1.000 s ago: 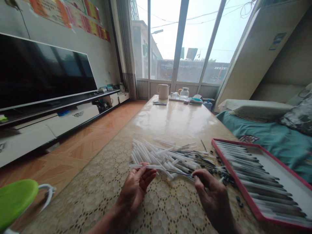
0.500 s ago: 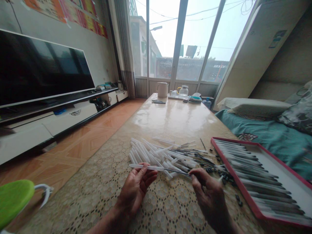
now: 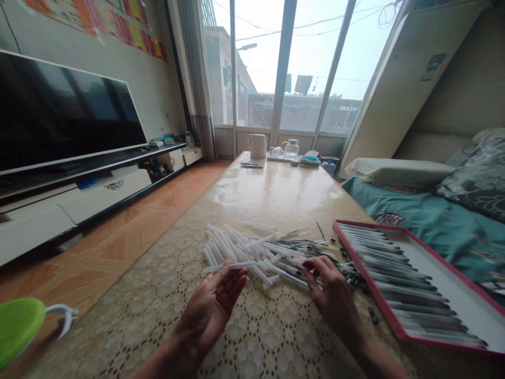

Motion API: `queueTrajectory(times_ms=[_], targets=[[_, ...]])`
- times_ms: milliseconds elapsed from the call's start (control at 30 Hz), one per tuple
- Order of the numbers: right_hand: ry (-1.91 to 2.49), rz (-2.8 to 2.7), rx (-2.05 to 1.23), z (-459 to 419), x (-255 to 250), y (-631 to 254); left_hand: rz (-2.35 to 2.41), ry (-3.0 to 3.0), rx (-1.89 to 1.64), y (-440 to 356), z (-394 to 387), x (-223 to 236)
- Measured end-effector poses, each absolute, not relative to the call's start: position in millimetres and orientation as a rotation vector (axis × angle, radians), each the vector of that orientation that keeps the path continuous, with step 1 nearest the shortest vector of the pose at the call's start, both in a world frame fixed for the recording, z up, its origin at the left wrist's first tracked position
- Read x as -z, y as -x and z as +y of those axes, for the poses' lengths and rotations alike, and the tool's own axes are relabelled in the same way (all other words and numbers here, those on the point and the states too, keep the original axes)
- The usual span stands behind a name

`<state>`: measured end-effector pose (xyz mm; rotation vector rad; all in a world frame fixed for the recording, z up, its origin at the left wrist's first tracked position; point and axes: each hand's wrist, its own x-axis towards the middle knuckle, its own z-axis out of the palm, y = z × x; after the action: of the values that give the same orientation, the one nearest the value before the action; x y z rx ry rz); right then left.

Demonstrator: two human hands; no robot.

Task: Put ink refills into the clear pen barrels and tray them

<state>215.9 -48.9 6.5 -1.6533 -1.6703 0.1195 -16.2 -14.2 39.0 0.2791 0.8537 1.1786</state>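
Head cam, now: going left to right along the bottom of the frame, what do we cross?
green plastic item → left hand → right hand → small black pieces → red-rimmed tray

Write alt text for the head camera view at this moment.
Two bare hands work over a loose pile of white plastic tubes on a lace-covered table. The left hand has a white tube across its fingers, and the right hand is at the pile's near edge. A red-rimmed tray with rows of long tubes lies to the right.
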Motion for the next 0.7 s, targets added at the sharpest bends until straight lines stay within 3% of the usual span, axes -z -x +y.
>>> queueTrajectory(times_ms=[300, 700], targets=[[1.924, -1.838, 0.183, -47.9, -3.0, -231.1, 0.782, -0.265, -1.16, -5.4, -20.3, -25.0], [1.843, -1.803, -0.05, -41.6, 1.9, -243.9, 0.756, -0.477, -1.103, -7.0, -15.5, -6.4]])
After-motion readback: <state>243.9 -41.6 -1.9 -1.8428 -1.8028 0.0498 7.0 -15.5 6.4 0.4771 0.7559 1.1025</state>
